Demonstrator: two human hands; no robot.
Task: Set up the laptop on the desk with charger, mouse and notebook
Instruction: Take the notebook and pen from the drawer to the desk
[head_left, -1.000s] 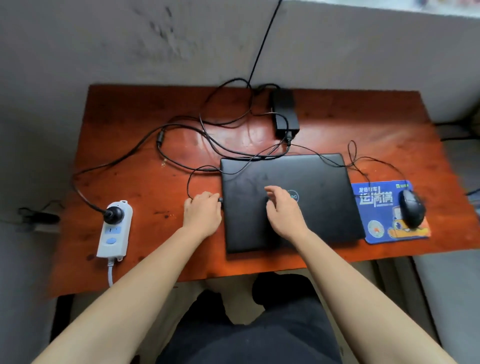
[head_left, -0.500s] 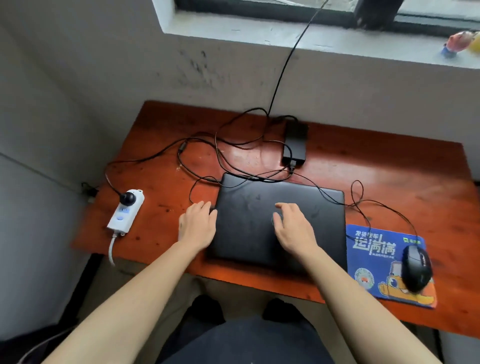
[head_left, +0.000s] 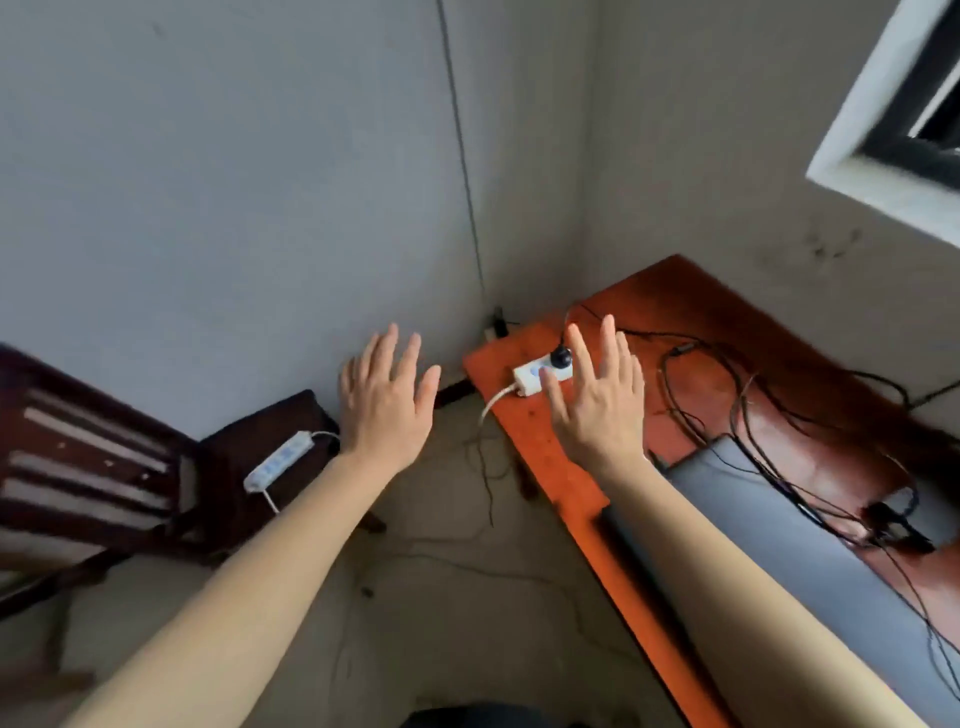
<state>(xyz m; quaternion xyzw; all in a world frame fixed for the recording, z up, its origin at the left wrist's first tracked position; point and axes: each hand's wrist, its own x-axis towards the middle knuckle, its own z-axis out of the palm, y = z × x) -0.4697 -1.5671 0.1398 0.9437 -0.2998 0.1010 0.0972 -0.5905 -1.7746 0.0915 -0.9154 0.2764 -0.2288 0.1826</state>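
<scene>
Both hands up and spread — left hand (head_left: 387, 400) and right hand (head_left: 597, 405) hold nothing. Laptop (head_left: 779, 525) lies closed on the desk (head_left: 561, 467), charger cables (head_left: 753, 415) draped over it — mouse and notebook out of view.

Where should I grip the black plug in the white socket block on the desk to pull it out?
Pinch the black plug by its round body, thumb and finger on opposite sides, coming from above. It sits on top of the white socket block, and its cable leaves sideways across the desk, so don't pull the cable. The right hand is open and nearest.
</scene>
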